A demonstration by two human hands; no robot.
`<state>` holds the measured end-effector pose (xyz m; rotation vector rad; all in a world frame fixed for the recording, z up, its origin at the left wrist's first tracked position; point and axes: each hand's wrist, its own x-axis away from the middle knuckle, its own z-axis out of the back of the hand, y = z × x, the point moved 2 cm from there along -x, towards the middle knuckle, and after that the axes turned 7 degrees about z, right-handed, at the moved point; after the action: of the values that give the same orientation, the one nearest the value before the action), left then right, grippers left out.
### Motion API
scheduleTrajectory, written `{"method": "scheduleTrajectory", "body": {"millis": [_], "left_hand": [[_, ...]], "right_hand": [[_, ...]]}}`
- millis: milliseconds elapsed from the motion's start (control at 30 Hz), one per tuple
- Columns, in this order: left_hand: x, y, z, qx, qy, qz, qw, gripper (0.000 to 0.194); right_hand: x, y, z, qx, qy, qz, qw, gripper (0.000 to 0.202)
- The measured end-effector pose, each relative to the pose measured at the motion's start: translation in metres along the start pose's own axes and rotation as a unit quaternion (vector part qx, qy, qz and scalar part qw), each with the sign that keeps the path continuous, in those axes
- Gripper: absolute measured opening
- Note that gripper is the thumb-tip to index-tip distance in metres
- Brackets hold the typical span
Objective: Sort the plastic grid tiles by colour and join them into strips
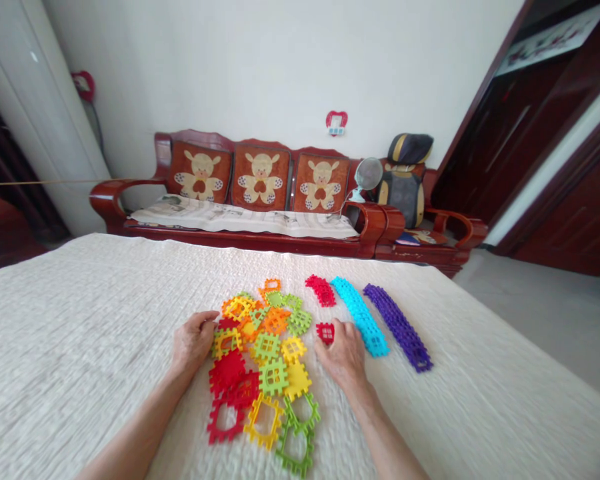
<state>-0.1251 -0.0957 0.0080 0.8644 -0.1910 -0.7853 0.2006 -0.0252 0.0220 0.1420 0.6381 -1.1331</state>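
While the mixed pile of toothed plastic tiles lay spread on the quilted cover, the right hand was at its right side, thumb and fingers closed on the edge of a red tile, a hold that seemed to leave the tile's windowed middle uncovered. The left hand curled against the left edge of the pile, perhaps to steady it; whether it grasped a tile, I could not tell. To the right of the pile ran three rows, a short red row nearest it, then a blue row, then a purple row. Their tiles overlapped, likely to take up little room, and the gaps between rows seemed to keep each colour apart. Red, yellow, orange and green lay jumbled within the pile.
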Motion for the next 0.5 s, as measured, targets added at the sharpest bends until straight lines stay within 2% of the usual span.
{"method": "scheduleTrajectory", "body": {"millis": [67,167,367,500], "left_hand": [[0.000,0.000,0.000,0.001,0.001,-0.008,1.000,0.032],[0.000,0.002,0.000,0.004,-0.004,-0.017,1.000,0.031],[0.000,0.001,0.000,0.008,-0.007,-0.025,1.000,0.030],[0.000,0.001,0.000,0.003,-0.003,-0.029,1.000,0.029]], "right_hand": [[0.001,0.000,0.000,0.003,-0.008,-0.002,1.000,0.041],[-0.006,0.004,-0.003,-0.038,0.014,-0.011,0.999,0.042],[-0.047,0.019,-0.022,-0.089,0.096,-0.010,0.991,0.045],[-0.060,0.028,-0.039,-0.062,0.101,-0.008,0.993,0.046]]}}
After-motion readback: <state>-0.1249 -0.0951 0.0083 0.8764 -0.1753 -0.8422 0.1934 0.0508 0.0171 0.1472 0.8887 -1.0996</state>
